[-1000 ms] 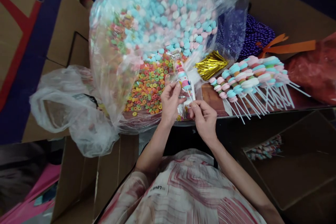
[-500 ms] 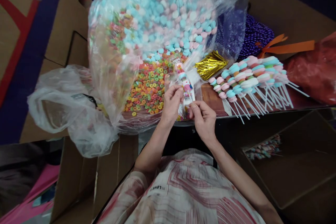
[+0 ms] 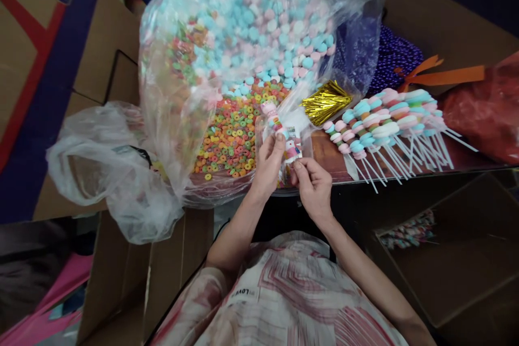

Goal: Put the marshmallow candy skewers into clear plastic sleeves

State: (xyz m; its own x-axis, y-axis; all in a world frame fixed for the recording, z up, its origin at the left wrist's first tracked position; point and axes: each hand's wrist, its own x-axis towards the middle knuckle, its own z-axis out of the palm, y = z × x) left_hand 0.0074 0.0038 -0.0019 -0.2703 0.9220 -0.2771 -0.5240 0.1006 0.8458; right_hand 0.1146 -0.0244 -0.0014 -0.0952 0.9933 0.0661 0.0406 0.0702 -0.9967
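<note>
Between my two hands is a candy skewer, with pink and blue marshmallows and gummy rings along it; its top leans to the upper left. My left hand is closed on its side, thumb and fingers pinching. At its lower end my right hand is closed in a pinch; the fingers hide most of that end. Beneath lies a clear packet with a printed pink figure. Just behind and left, loose gummy rings lie in a big clear bag, with pink, blue and white marshmallows heaped farther back.
Right of my hands lie a bundle of gold twist ties and a pile of finished-looking marshmallow skewers, sticks over the table edge. A red bag is beyond. Crumpled plastic hangs at left. Below right, a box holds more skewers.
The candy skewer has tipped further to the left at its top, and my left hand has shifted slightly down along it. My right hand has barely moved.
</note>
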